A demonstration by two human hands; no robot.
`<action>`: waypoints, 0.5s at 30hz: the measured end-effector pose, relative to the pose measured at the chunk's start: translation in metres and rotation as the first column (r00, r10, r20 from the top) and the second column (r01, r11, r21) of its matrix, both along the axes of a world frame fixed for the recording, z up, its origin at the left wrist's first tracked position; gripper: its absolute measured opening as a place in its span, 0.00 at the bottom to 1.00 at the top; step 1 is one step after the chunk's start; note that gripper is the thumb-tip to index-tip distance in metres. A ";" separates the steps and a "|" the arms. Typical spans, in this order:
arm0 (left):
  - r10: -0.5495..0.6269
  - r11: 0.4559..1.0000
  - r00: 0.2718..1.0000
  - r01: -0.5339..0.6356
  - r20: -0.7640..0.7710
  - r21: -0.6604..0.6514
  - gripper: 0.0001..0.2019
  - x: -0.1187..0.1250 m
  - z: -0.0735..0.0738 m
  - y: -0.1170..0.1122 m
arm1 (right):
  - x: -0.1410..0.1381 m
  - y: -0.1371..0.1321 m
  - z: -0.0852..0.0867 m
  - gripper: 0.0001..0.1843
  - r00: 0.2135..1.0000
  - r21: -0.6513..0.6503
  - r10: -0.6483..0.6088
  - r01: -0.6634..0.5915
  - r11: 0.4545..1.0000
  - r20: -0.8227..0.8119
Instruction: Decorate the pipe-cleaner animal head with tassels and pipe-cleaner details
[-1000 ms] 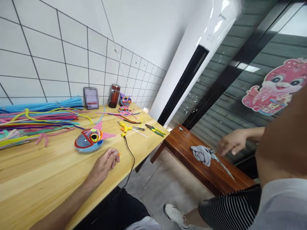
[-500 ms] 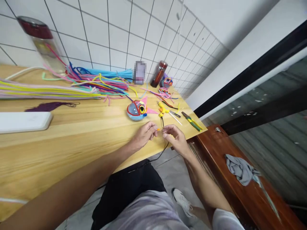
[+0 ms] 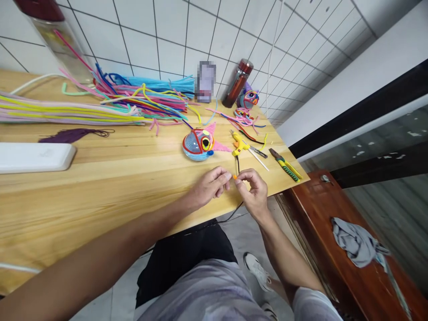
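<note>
The orange bit was by your left hand; now your right hand pinches it near the table's front edge. The left one curls close by; I can't tell if it grips. The fish toy and glue gun lie behind. A lidded bottle stands at the back edge.

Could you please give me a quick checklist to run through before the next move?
1. Small orange piece held by the right hand: ok.
2. Left hand also gripping that piece: cannot tell.
3. Fish-like craft figure resting on the table: ok.
4. Yellow glue gun hot: cannot tell.
5. Pliers well away from the table's edge: not ok, they lie near the corner.
</note>
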State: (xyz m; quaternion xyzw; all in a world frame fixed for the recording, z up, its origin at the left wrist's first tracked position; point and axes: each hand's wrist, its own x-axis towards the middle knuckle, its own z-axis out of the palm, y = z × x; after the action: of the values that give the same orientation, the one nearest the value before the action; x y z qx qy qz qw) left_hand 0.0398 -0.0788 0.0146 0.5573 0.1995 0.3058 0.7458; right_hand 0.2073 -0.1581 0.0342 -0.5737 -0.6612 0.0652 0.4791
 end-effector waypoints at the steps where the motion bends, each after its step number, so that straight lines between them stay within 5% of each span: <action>1: -0.013 1.000 1.000 0.013 -0.004 0.004 0.22 0.000 0.000 0.000 | 0.000 0.000 0.000 0.06 1.000 0.020 0.001 -0.002 1.000 0.019; 15: 0.030 0.981 0.993 -0.008 -0.111 0.195 0.13 -0.005 -0.001 0.004 | 0.007 0.005 0.008 0.09 0.971 -0.011 0.185 -0.186 0.983 0.154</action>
State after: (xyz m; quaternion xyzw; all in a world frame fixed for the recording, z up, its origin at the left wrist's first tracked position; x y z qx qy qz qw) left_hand 0.0349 -0.0747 0.0140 0.6417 0.2161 0.2988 0.6725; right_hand 0.2139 -0.1531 0.0420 -0.5118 -0.7471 0.0638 0.4193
